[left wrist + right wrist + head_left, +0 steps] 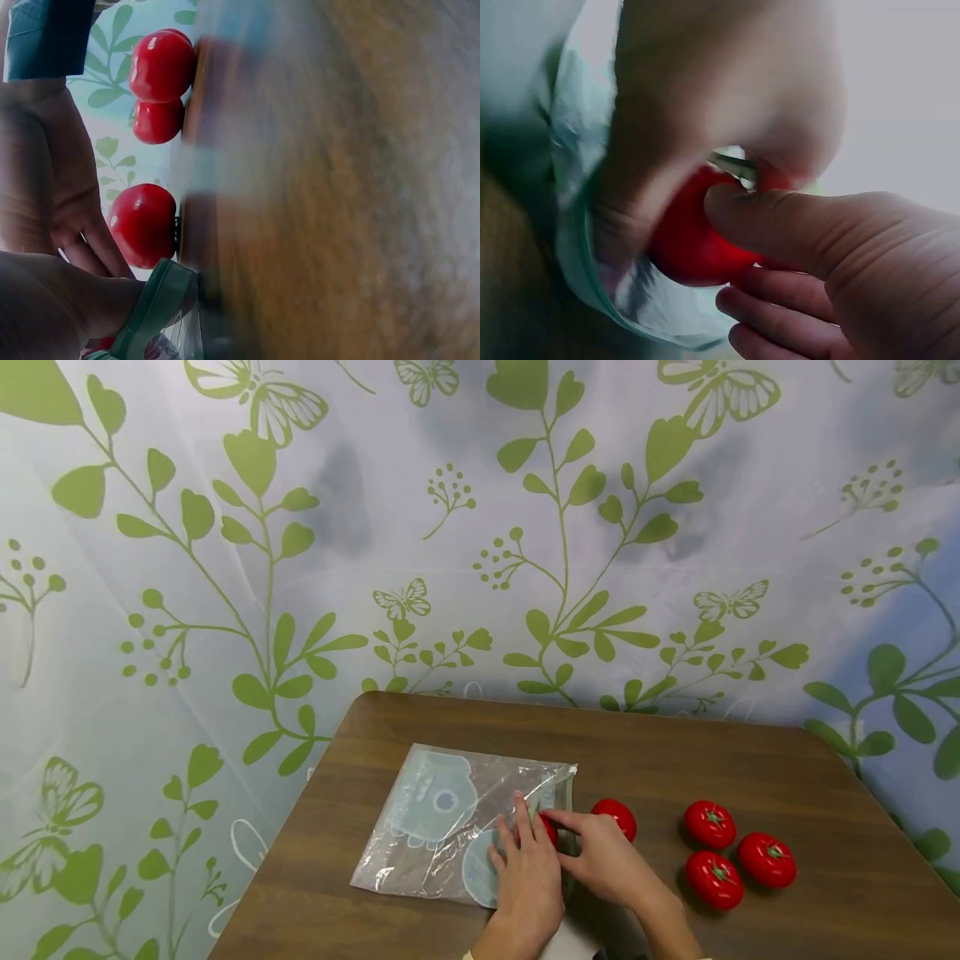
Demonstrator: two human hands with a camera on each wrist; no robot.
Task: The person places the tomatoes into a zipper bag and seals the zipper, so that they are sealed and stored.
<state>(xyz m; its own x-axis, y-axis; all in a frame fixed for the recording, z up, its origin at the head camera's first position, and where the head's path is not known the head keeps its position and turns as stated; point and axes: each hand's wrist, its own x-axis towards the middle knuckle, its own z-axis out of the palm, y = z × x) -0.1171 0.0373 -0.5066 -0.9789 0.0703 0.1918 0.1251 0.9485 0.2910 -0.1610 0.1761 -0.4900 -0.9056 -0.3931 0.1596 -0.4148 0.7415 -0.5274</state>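
Observation:
A clear zip bag (375, 868) with a pale green cartoon print lies flat, its mouth facing right. My left hand (528, 881) rests on the mouth end with fingers stretched over the film. In the left wrist view its thumb is hooked at the green rim (156, 304), which it holds raised. My right hand (611, 864) pinches a glossy red tomato (694, 240) between thumb and fingers at the bag's mouth. The left hand partly covers that tomato. Just beyond the right hand sits another tomato (617, 817).
Three more tomatoes, one at the back (709, 824), one at the right (767, 860) and one in front (714, 880), sit grouped to the right on the brown wooden table (847, 827). Behind the table hangs a leaf-and-butterfly patterned cloth (420, 543).

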